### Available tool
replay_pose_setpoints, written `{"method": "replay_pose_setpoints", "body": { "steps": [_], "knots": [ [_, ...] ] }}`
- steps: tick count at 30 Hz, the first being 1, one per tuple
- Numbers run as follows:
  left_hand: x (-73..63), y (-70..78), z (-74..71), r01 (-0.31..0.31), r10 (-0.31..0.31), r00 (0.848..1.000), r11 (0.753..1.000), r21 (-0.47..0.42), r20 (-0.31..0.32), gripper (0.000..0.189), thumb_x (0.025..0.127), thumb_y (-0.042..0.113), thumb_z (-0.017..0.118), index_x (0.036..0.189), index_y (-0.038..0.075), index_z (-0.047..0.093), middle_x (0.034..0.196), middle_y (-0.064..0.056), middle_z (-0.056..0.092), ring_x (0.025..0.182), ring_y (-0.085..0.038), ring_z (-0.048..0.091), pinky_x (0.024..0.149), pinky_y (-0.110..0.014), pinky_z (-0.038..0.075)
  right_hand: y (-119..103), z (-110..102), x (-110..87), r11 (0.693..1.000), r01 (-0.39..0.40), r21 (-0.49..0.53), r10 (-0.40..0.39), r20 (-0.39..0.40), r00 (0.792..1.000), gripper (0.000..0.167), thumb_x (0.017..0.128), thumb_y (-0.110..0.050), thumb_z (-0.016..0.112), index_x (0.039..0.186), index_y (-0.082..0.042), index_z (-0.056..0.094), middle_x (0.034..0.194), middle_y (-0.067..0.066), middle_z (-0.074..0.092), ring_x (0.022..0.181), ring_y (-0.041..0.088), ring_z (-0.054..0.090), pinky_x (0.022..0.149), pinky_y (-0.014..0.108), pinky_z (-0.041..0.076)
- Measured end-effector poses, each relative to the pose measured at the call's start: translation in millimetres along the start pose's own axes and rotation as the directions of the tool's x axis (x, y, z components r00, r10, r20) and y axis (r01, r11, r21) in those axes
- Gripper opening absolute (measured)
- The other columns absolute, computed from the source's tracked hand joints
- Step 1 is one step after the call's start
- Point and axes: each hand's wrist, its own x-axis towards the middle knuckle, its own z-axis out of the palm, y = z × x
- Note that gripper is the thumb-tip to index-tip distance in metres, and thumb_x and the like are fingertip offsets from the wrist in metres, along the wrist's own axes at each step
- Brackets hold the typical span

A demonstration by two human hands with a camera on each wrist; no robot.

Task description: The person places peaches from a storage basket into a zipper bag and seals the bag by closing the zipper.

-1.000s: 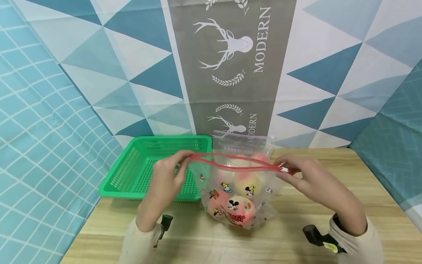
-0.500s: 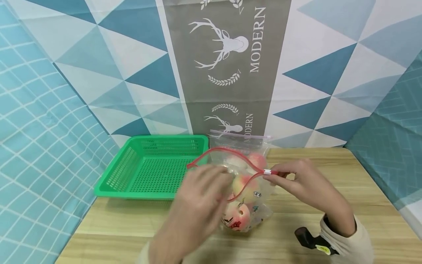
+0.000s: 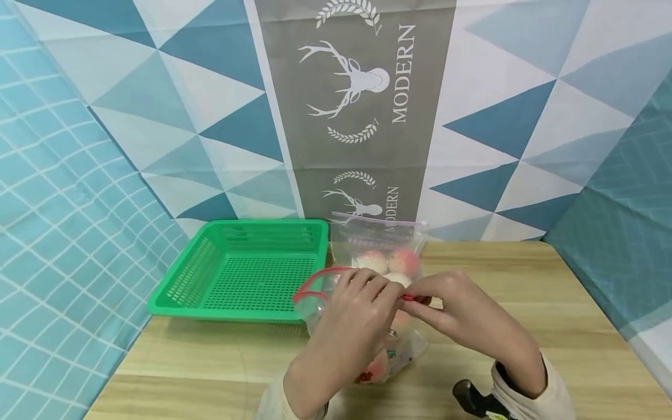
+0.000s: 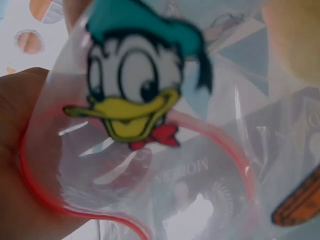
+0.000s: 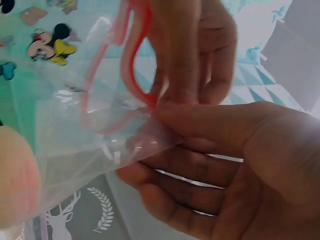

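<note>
A clear zip bag (image 3: 406, 348) with a red zip and cartoon prints stands on the table, several pink-and-cream peaches (image 3: 375, 367) inside it. My right hand (image 3: 462, 309) pinches the right end of the red zip between thumb and fingers. Right beside it, my left hand (image 3: 352, 326) has its fingers curled on the same end of the zip, covering the slider. Left of the hands the zip gapes in a loop. In the left wrist view, a duck print (image 4: 135, 95) on the film lies before the hand. The right wrist view shows both hands meeting at the zip's corner.
Behind stands a second zip bag (image 3: 378, 230) with a lilac zip, peaches (image 3: 404, 262) in it. A green plastic basket (image 3: 226, 315) with nothing in it sits to the left. The wooden table (image 3: 572, 338) meets a patterned cloth backdrop (image 3: 493, 116).
My left hand has left the zip's left end and crossed right to the slider end. The right hand, still pinching, has come lower and left. The zip's left end now hangs loose.
</note>
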Motion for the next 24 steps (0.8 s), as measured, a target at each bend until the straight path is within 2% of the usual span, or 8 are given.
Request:
{"method": "replay_pose_setpoints", "body": {
  "steps": [2,6,10,18,24],
  "knots": [
    [-0.1,-2.1,-0.1,0.0,0.0,1.0,1.0,-0.011,0.008,0.025,0.077,0.008,0.082,0.095,0.015,0.065,0.091,0.004,0.069,0.092,-0.018,0.061,0.082,-0.031,0.047,-2,-1,0.1,1.0,0.022,-0.002,-0.022,0.001,1.0,0.013,0.097,-0.018,0.067,0.09,-0.027,0.074,0.08,-0.019,0.068,0.067,-0.001,0.06,0.061,0.022,0.05],
    [-0.1,-4.8,-1.4,0.009,-0.009,1.0,1.0,-0.017,0.01,0.019,0.084,0.008,0.077,0.097,0.015,0.065,0.094,0.003,0.069,0.093,-0.019,0.062,0.083,-0.033,0.048,-5,-1,-0.2,0.998,0.065,-0.021,-0.065,-0.025,0.998,0.017,0.098,-0.014,0.065,0.089,-0.028,0.072,0.08,-0.021,0.066,0.066,-0.001,0.057,0.062,0.02,0.049],
    [-0.5,-6.9,-2.9,0.027,-0.026,1.0,0.999,-0.022,0.015,0.011,0.09,0.012,0.074,0.097,0.017,0.066,0.097,0.004,0.071,0.095,-0.018,0.062,0.084,-0.034,0.048,-6,1,-1.2,0.997,0.072,-0.025,-0.073,-0.063,0.995,0.02,0.095,-0.01,0.067,0.091,-0.029,0.073,0.082,-0.022,0.066,0.069,-0.002,0.058,0.064,0.021,0.05],
    [-2.6,-12.6,-5.9,0.024,-0.023,0.999,0.999,-0.039,0.024,0.011,0.089,0.015,0.075,0.094,0.017,0.065,0.094,0.004,0.071,0.09,-0.018,0.061,0.079,-0.034,0.049,-3,5,0.8,0.992,0.109,-0.064,-0.115,-0.096,0.989,0.021,0.091,-0.006,0.071,0.094,-0.027,0.075,0.085,-0.023,0.067,0.072,-0.004,0.059,0.065,0.018,0.049],
    [-3.4,-14.5,-8.5,0.034,-0.031,0.998,0.998,-0.049,0.061,0.006,0.093,0.017,0.07,0.095,0.015,0.065,0.096,0.002,0.069,0.093,-0.02,0.06,0.08,-0.034,0.05,-5,2,-1.2,0.988,0.118,-0.099,-0.13,-0.119,0.984,0.023,0.089,-0.005,0.073,0.093,-0.028,0.074,0.086,-0.024,0.066,0.074,-0.004,0.06,0.069,0.015,0.048]
  ]
}}
